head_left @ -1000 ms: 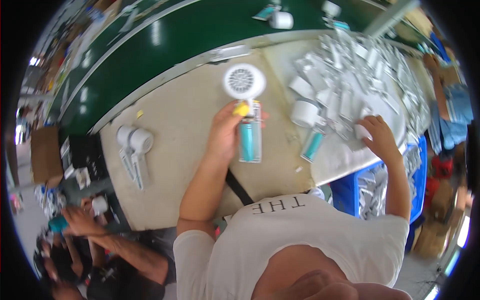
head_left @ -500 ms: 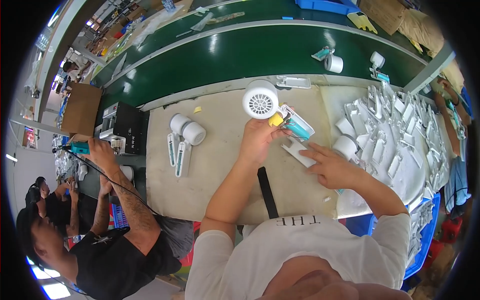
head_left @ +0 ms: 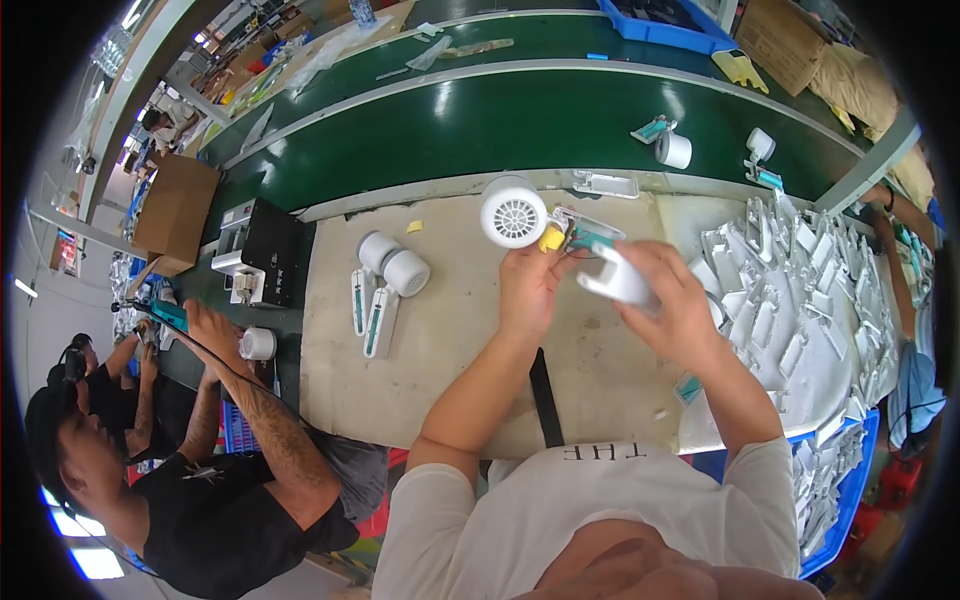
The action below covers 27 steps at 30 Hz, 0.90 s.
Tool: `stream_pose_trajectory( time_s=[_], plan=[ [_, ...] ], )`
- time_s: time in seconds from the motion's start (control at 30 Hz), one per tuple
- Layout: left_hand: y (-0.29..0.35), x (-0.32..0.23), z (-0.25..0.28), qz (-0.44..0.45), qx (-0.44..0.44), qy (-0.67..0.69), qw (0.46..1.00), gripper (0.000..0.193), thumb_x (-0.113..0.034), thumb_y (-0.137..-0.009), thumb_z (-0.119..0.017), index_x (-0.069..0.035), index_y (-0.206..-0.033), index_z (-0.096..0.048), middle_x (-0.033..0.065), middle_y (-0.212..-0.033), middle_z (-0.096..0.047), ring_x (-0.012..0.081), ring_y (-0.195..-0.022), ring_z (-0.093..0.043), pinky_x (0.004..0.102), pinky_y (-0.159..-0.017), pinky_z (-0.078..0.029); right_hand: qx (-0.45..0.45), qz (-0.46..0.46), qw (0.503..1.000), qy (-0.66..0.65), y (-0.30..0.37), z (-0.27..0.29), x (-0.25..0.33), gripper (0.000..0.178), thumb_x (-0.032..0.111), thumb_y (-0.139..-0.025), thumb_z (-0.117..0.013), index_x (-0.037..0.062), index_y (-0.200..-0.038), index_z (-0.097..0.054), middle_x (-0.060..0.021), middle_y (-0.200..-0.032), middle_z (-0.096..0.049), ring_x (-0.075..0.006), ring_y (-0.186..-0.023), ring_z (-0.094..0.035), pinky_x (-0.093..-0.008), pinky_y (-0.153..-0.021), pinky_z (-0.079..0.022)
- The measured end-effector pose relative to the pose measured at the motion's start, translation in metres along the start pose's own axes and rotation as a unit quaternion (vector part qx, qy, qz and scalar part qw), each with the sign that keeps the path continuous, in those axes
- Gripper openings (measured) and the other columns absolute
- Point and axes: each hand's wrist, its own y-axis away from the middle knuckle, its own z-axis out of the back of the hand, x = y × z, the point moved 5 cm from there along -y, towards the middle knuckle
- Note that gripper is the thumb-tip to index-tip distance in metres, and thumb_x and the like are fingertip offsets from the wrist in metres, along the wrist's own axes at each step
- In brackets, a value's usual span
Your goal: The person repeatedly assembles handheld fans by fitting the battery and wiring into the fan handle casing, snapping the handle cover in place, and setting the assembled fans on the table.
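As fan hovers, table extends leftward.

It was a white T-shirt, loose and softly creased, with a round neckline! Thin, dark, widely spaced lettering ran right across the chest; short sleeves stopped above bare forearms, and the left hand and right hand were bare too!

The right hand left the pile of white shells and brought a white cover close to the fan, whose open handle swung from pointing toward the body to pointing right.
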Motion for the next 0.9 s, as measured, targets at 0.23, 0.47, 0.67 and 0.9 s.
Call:
stream_pose_trajectory(
  time_s=[0.23,0.47,0.67,0.9],
  plan=[
    [0.007,-0.010,-0.006,-0.036,0.005,0.016,0.999,0.032,-0.008,-0.087,-0.050,0.000,-0.117,-0.046,0.0114,-0.119,-0.052,0.0193,-0.107,-0.052,0.0327,-0.092,-0.043,-0.014,0.043,0.988,0.150,-0.027,-0.009,0.012,0.065,-0.002,-0.061,-0.066,0.0089,-0.122,-0.049,-0.0085,-0.123,-0.051,-0.0283,-0.092,-0.049,-0.0348,-0.082,-0.044],
    [0.013,0.002,0.001,-0.081,-0.012,0.008,0.997,0.032,-0.006,-0.085,-0.055,-0.004,-0.116,-0.048,0.0078,-0.115,-0.053,0.0161,-0.105,-0.053,0.0307,-0.090,-0.043,-0.034,0.038,0.990,0.133,-0.028,-0.016,0.019,0.063,0.000,-0.062,-0.067,0.0092,-0.122,-0.050,-0.0083,-0.123,-0.052,-0.0291,-0.096,-0.049,-0.0348,-0.084,-0.044],
    [0.015,-0.010,-0.003,-0.137,-0.077,-0.085,0.984,0.030,-0.009,-0.086,-0.054,-0.003,-0.114,-0.048,0.0094,-0.113,-0.055,0.0205,-0.105,-0.053,0.0352,-0.090,-0.044,-0.064,0.060,0.969,0.231,-0.026,-0.027,0.018,0.062,0.014,-0.065,-0.068,0.0076,-0.123,-0.048,-0.0091,-0.119,-0.053,-0.0268,-0.100,-0.050,-0.0349,-0.088,-0.041],
    [0.023,-0.040,-0.024,-0.213,-0.018,-0.020,0.977,0.030,-0.012,-0.085,-0.054,-0.002,-0.112,-0.047,0.0141,-0.105,-0.057,0.0286,-0.101,-0.054,0.0433,-0.091,-0.042,0.044,-0.269,0.900,-0.341,-0.007,-0.036,-0.038,0.038,0.026,-0.075,-0.068,0.0002,-0.101,-0.057,-0.0104,-0.091,-0.058,-0.0228,-0.075,-0.054,-0.0291,-0.069,-0.044]
  ],
)
